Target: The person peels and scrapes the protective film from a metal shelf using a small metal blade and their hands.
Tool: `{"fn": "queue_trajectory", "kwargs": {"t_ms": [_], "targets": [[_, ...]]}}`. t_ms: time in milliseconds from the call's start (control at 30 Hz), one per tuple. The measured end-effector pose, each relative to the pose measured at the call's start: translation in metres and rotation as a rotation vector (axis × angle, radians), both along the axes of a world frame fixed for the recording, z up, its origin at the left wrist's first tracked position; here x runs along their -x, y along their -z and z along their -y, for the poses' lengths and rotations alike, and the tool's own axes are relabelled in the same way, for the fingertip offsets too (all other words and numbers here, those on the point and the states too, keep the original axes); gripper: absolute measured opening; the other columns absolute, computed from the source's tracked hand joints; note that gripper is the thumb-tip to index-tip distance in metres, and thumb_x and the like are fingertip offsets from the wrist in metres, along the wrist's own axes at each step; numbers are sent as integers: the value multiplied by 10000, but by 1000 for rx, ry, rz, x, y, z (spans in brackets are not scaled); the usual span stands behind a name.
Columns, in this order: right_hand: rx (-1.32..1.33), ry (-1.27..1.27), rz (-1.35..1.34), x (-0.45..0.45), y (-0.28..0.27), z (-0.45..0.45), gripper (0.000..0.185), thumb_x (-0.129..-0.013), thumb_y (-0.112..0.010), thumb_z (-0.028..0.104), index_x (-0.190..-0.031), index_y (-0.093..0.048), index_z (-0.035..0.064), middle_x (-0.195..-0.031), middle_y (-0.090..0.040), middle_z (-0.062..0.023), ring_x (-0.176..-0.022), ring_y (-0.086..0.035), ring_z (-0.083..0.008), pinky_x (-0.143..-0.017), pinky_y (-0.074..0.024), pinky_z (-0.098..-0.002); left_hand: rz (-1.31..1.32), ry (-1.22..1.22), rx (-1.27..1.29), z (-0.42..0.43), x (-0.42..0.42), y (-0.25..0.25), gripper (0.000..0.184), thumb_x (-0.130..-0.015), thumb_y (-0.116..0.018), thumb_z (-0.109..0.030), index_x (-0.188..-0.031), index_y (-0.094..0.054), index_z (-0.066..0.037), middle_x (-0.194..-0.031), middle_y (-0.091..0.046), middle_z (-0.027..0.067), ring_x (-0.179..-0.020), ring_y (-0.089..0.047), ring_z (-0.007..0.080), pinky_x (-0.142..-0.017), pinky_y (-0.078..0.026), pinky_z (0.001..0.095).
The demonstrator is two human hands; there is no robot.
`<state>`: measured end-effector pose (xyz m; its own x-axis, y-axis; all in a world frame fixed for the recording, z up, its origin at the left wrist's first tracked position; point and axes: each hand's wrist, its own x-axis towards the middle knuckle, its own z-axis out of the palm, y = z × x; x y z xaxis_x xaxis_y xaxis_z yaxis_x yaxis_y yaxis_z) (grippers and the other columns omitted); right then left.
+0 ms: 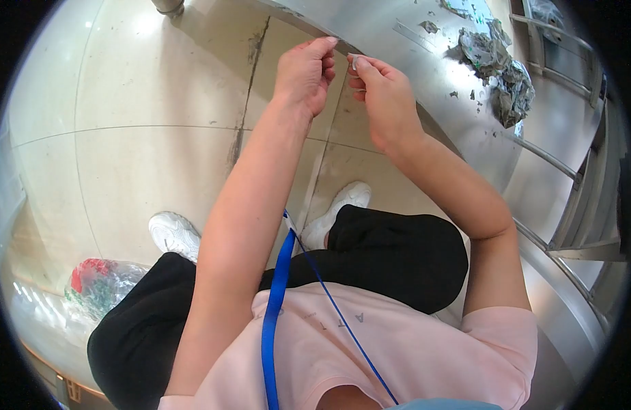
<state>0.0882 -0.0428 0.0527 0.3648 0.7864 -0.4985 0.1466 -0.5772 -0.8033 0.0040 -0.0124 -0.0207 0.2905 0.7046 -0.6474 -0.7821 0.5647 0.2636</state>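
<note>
In the head view, cream floor tiles [158,82] lie below a metal table [435,85] at upper right, its top bearing crumpled grey material [513,96] and loose flecks. The left hand [305,76] is clenched, thumb against forefinger, by the table edge; whether it grips anything, I cannot tell. Just beside it, the right hand [384,92] pinches a small pale scrap [355,63]. Below are 2 white sneakers [174,234].

Bright light washes the tiled floor [158,96], flaring at upper left and dimming to soft shadow beside the metal table [431,75]. The left hand [304,76] and right hand [384,92] appear crisp; fisheye distortion bends lines toward blackened, rounded edges.
</note>
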Motion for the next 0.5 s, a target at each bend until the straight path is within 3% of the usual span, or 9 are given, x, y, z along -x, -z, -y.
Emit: {"fn": "queue_trajectory", "kwargs": {"t_ms": [267, 367, 433, 500], "targets": [[-32, 154, -350, 15, 23, -15, 241, -868, -554, 240, -909, -626, 14, -774, -569, -11, -681, -489, -102, -655, -387, -229, -7, 22, -74, -1, 8, 9, 67, -793, -622, -94, -770, -572, -55, -686, -530, 4, -619, -479, 89, -532, -391, 208], [-51, 142, -349, 28, 18, -24, 244, -859, -572, 236, -904, -622, 1, -766, -580, -27, -687, -504, -106, -660, -406, -252, -33, 76, -99, -3, 16, 13, 82, -811, -593, -128, -777, -577, -55, -711, -556, 8, -639, -494, 98, -572, -407, 233], [-11, 137, -303, 36, 15, -28, 208, -865, -571, 235, -893, -611, 33, -841, -592, -14, -792, -511, -110, -717, -394, -272, -5, 103, -136, -3, 22, 19, 105, -824, -571, -151, -784, -579, -55, -736, -570, 11, -654, -504, 109, -610, -419, 253], [30, 146, -250, 40, 16, -32, 187, -861, -577, 228, -885, -611, 46, -867, -601, -12, -836, -518, -113, -746, -390, -280, -16, 107, -125, -2, 28, 18, 77, -801, -585, -116, -763, -575, -50, -710, -543, -3, -626, -457, 82, -568, -376, 231]]}}
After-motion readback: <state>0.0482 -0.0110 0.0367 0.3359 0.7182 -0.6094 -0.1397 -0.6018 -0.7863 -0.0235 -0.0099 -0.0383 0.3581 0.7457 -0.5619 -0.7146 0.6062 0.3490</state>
